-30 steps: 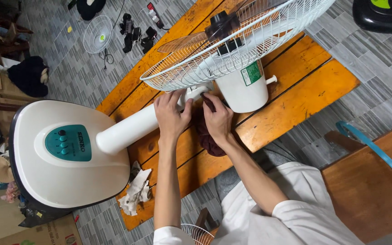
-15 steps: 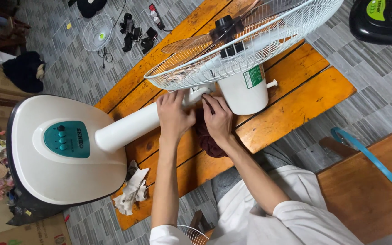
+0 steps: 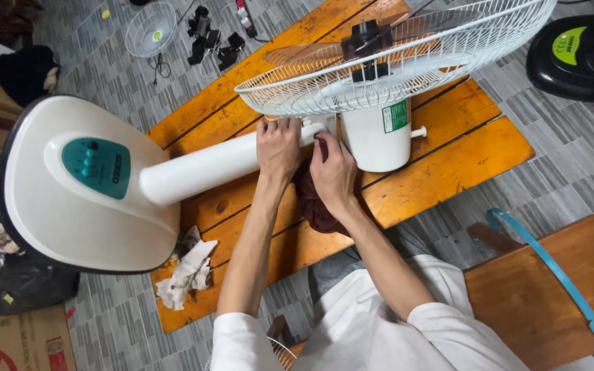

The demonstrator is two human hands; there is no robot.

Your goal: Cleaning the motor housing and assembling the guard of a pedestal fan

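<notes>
Currently, fan (image 3: 352,103) lies across orange wooden table (image 3: 441,172) on grey tiles; left hand (image 3: 278,148) grips its pole (image 3: 207,165), right hand (image 3: 335,175) clutches dark cloth (image 3: 311,206).

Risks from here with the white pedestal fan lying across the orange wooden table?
1. The left hand and right hand, with a dark maroon cloth, work right below the white wire fan guard; fingers might catch in its wires.
2. The heavy white fan base overhangs the orange wooden table; the fan may tip or roll.
</notes>
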